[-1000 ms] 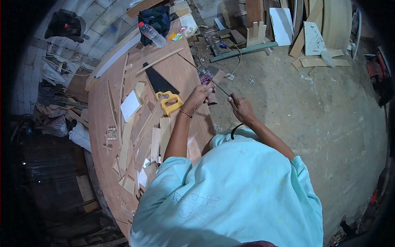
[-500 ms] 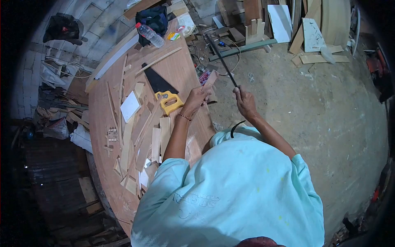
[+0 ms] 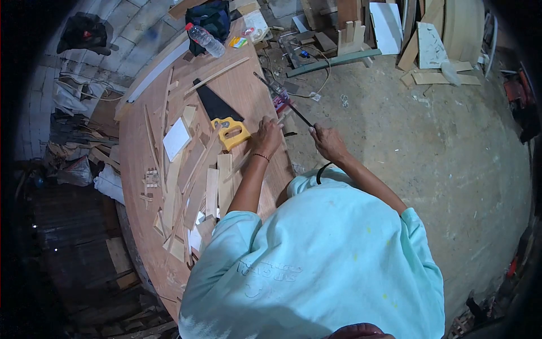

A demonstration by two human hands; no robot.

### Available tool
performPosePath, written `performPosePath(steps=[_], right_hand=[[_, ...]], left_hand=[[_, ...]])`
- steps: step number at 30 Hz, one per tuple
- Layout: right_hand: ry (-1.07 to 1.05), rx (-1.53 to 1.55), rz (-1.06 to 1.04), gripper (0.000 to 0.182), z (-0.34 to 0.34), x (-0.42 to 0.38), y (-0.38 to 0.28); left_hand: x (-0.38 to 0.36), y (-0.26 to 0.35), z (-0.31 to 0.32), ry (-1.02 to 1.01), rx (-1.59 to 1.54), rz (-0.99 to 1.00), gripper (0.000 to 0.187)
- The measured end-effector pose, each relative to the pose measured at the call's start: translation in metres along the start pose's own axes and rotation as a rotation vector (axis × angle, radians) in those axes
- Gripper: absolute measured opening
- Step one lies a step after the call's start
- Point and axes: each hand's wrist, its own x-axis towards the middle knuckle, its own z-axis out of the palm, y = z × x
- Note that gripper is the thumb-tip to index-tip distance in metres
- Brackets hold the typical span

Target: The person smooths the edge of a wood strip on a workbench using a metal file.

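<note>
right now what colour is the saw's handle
Yellow; the head view shows the handle best.

The short-sleeved, pale turquoise cloth shirt (image 3: 339,243) carries small yellow flecks. On the reddish-tan wooden tabletop (image 3: 254,85), the handsaw with a black metal blade (image 3: 217,104) has a bright yellow plastic handle (image 3: 230,133). The clear plastic bottle (image 3: 206,40) at the far left has a red cap (image 3: 189,26). Far right, the long, muted green bar (image 3: 333,62) crosses grey-brown floor (image 3: 406,147); the upright whitish panel (image 3: 432,48) shows dark specks.
</note>
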Motion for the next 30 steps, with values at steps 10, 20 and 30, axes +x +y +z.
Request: performPosePath(steps=[10,20,30], right_hand=[[-0.029,-0.139,-0.106,0.028,0.027,-0.001,-0.002],[-0.066,-0.254,-0.156,0.021,0.045,0.004,0.009],[-0.135,-0.231,-0.122,0.027,0.047,0.009,0.004]], left_hand=[[-0.015,-0.026,0.041,0.256,0.137,-0.004,0.017],[-0.01,-0.027,0.053,0.264,0.208,-0.114,0.019],[-0.029,-0.028,0.06,0.282,-0.169,-0.301,0.018]])
